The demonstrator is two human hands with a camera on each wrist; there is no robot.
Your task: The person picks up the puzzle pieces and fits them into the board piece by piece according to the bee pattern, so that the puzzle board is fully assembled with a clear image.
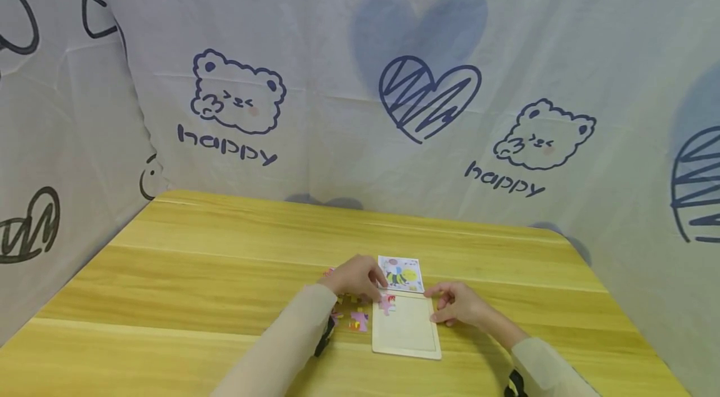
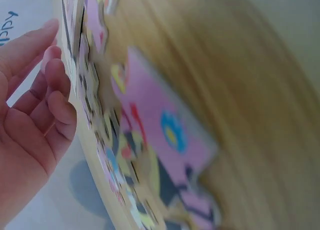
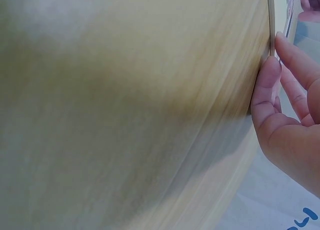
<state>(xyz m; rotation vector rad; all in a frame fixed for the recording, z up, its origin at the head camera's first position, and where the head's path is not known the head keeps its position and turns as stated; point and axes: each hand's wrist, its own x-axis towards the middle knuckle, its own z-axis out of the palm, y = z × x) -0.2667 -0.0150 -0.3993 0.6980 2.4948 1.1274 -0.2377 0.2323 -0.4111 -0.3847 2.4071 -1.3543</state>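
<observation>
A shallow wooden puzzle tray lies on the table between the two hands. One pink puzzle piece sits in its upper left corner. My left hand reaches over that corner, fingertips right at the piece; its fingers look loosely bent in the left wrist view. With thumb and index finger, my right hand holds the tray's upper right corner, the thumb against the side edge. Above the tray lies a picture card with a bee on it, partly behind the left fingers.
Several loose puzzle pieces lie left of the tray, partly under the left forearm. A large pink piece with a blue flower is close to the left wrist camera. Behind the wooden table hangs a printed cloth.
</observation>
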